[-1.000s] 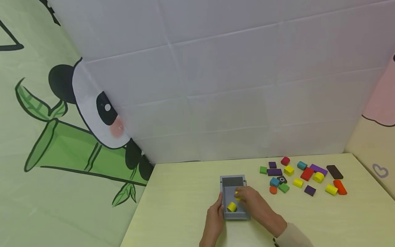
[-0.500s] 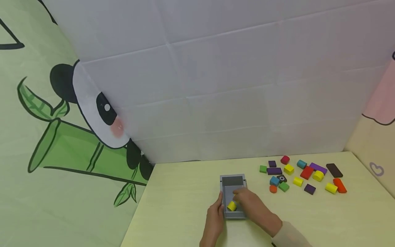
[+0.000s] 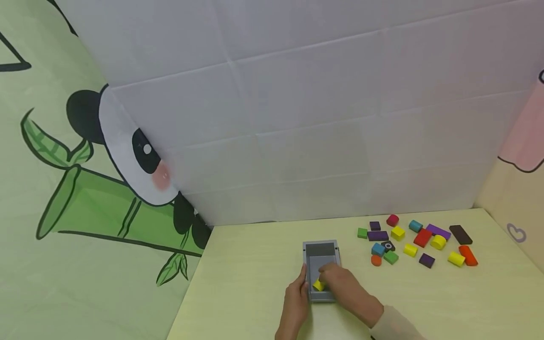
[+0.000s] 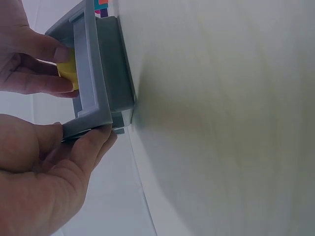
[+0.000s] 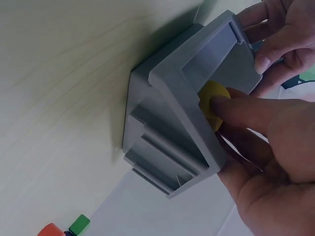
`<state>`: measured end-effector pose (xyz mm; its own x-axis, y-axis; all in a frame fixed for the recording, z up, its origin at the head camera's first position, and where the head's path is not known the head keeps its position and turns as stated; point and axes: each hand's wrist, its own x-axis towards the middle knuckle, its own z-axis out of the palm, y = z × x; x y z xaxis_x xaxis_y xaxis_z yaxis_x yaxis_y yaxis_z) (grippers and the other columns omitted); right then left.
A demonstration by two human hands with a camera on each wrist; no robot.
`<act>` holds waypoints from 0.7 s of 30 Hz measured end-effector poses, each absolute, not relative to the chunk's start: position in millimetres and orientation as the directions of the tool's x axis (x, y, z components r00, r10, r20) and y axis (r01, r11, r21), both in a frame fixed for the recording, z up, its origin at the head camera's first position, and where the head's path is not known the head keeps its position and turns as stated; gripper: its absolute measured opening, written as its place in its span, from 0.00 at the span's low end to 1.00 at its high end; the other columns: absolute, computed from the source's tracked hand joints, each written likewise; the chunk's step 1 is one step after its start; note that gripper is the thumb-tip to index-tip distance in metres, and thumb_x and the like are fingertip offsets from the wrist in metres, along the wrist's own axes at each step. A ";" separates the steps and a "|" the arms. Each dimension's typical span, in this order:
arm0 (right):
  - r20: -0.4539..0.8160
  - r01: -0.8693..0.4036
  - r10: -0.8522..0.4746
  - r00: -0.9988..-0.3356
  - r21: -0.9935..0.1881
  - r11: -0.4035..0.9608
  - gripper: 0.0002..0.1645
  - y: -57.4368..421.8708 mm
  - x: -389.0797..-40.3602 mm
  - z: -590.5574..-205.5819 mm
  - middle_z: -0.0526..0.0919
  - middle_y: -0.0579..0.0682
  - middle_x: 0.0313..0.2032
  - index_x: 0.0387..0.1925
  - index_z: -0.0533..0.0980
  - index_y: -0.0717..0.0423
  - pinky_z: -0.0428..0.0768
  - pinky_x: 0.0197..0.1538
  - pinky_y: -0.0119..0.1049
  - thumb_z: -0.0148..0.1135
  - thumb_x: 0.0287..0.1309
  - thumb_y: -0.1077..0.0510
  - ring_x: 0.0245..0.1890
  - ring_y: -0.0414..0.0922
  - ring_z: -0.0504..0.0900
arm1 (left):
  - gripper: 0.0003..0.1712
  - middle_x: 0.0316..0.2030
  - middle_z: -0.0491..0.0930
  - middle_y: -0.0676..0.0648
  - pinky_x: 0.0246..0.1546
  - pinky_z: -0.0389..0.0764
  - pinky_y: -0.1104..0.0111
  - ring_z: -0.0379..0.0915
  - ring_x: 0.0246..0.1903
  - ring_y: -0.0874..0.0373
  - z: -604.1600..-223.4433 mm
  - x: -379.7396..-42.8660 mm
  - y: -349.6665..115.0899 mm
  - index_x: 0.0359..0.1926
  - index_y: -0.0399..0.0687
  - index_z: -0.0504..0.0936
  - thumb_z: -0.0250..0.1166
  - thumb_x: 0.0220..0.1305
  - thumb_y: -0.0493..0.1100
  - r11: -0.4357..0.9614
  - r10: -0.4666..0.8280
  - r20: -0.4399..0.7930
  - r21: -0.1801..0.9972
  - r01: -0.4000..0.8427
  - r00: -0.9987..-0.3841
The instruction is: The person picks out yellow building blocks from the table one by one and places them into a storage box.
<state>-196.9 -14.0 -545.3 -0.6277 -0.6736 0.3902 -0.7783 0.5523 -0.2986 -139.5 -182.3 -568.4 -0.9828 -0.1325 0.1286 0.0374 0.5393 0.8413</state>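
A creased white wall [image 3: 297, 123] rose behind the pale, faintly grained tabletop [image 3: 238, 278]. On the left, a light green wall [image 3: 51, 293] carried a panda face [image 3: 123, 151] (only one eye [image 3: 142, 156] showed) and bamboo [image 3: 102, 203]; on the right, a cream wall [image 3: 505, 203] bore a pink patch [image 3: 524, 137] and a heart outline [image 3: 516, 232].

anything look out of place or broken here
Nothing looks spilled or damaged. The small multicoloured blocks lie at mixed angles on the pale wood-grain table, untidy rather than odd; the grey rectangular box shows no visible crack.
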 end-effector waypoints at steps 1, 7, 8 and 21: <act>0.399 -0.782 -0.673 -0.623 -0.290 0.552 0.11 -14.3 -196.8 -545.3 0.90 0.56 0.43 0.33 0.87 0.60 0.91 0.47 0.44 0.72 0.52 0.75 0.45 0.52 0.88 | 0.28 0.68 0.74 0.31 0.66 0.78 0.45 0.73 0.67 0.35 -569.2 -139.9 -182.5 0.77 0.35 0.67 0.53 0.79 0.28 0.540 -0.131 0.129 0.841 0.039 -0.983; 0.419 -0.787 -0.668 -0.615 -0.277 0.551 0.08 -17.6 -198.0 -549.3 0.90 0.53 0.38 0.29 0.87 0.58 0.90 0.40 0.40 0.73 0.50 0.73 0.38 0.49 0.87 | 0.28 0.68 0.74 0.31 0.66 0.78 0.46 0.72 0.67 0.36 -572.6 -141.2 -182.5 0.76 0.35 0.67 0.54 0.79 0.28 0.545 -0.133 0.140 0.837 0.046 -0.981; 0.417 -0.786 -0.667 -0.617 -0.283 0.550 0.08 -18.3 -198.5 -550.7 0.89 0.52 0.36 0.28 0.86 0.58 0.89 0.37 0.38 0.74 0.49 0.72 0.35 0.46 0.85 | 0.28 0.68 0.74 0.31 0.66 0.78 0.46 0.72 0.67 0.36 -572.9 -141.3 -182.4 0.76 0.35 0.67 0.54 0.78 0.28 0.547 -0.135 0.144 0.836 0.047 -0.980; 0.415 -0.799 -0.683 -0.601 -0.297 0.523 0.09 -25.1 -203.5 -562.2 0.81 0.43 0.25 0.27 0.84 0.56 0.74 0.26 0.30 0.74 0.50 0.71 0.25 0.35 0.68 | 0.29 0.69 0.73 0.31 0.68 0.75 0.46 0.72 0.68 0.36 -575.0 -143.2 -182.9 0.76 0.35 0.68 0.55 0.77 0.28 0.542 -0.147 0.131 0.840 0.031 -0.981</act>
<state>-203.5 -25.1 -562.2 -0.6011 -0.6830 0.4149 -0.7990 0.5230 -0.2967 -143.2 -182.9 -575.0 -0.9805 -0.1466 0.1306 0.0309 0.5418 0.8399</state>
